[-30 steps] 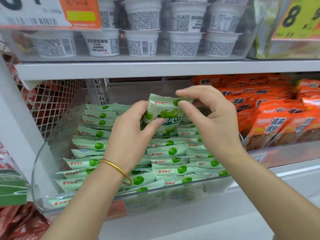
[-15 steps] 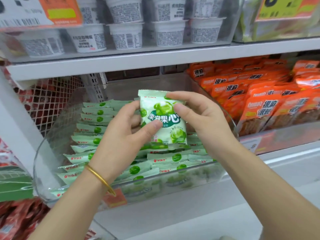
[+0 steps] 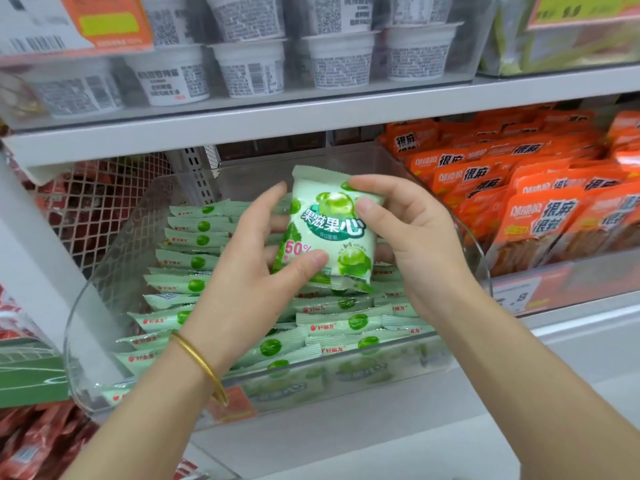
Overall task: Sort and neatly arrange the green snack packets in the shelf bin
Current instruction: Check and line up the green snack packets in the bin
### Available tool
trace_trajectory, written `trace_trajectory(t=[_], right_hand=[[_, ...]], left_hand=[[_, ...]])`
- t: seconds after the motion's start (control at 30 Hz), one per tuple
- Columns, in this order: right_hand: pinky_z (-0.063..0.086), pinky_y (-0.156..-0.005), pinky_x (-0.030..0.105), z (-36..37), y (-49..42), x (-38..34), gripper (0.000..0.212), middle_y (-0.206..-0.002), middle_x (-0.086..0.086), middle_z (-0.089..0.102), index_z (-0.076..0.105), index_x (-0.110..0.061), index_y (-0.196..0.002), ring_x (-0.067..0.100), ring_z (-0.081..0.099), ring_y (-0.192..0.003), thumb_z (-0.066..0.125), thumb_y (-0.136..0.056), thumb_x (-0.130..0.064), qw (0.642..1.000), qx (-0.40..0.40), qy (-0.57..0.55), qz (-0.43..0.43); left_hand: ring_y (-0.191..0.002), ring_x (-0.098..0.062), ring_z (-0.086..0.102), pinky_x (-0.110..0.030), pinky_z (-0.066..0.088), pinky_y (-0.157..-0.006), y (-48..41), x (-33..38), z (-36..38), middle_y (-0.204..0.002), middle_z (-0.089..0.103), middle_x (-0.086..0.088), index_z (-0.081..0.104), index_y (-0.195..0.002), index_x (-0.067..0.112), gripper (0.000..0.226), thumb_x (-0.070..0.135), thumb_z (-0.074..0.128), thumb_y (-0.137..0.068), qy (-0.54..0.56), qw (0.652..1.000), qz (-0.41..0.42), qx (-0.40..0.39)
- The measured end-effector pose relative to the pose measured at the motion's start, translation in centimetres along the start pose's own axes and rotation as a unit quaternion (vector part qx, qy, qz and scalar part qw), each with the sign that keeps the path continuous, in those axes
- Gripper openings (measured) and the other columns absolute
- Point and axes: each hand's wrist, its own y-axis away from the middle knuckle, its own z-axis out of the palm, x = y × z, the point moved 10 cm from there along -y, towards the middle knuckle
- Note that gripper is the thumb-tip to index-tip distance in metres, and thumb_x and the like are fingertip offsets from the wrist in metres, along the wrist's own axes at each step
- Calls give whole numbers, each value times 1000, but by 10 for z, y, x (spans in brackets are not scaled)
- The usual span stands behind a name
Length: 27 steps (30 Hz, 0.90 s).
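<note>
Packet (image 3: pixel 329 233) upright, face out, held above the bin (image 3: pixel 100 341) and its stacked rows (image 3: pixel 194 261). Left hand (image 3: pixel 249 271) grip pinches the lower left edge, right hand (image 3: pixel 415 244) grip the upper right. Step looks like orienting one packet. Next probably: tip flat, slot into a row, label aligned.

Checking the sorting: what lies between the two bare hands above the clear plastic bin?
A pale green snack packet, gripped by the left hand and the right hand; the head view shows it.
</note>
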Motion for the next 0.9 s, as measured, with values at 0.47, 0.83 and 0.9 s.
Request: trace_trajectory(t=[0.47, 0.83, 0.9], right_hand=[[56, -60, 29, 15, 11, -13, 32, -111, 0, 59, 59, -30, -117, 16, 65, -95, 60, -88, -16, 997, -64, -2, -32], [54, -75, 25, -5, 6, -17, 19, -115, -1, 62, 64, -27, -106, 8, 64, -96, 61, -89, -21, 988, -1, 134, -71], [52, -74, 21, -3, 6, -11, 20, -112, -5, 65, 64, -26, -105, 5, 65, -94, 59, -90, -14, 995, -22, 85, -45]], left_hand=[[-123, 7, 20, 6, 7, -97, 2, 14, 8, -131, 30, 25, 33, -141, 36, 80, 68, 47, -69, -287, 956, 64, 20], [-108, -13, 62, -36, 48, -95, -4, 1, 1, -118, 66, 5, 45, -135, 25, 50, 2, 53, -91, 95, 995, -38, 11], [-101, -19, 66, -44, 50, -92, -3, -1, 3, -111, 70, 1, 41, -136, 26, 50, 2, 47, -93, 130, 990, -46, 2]])
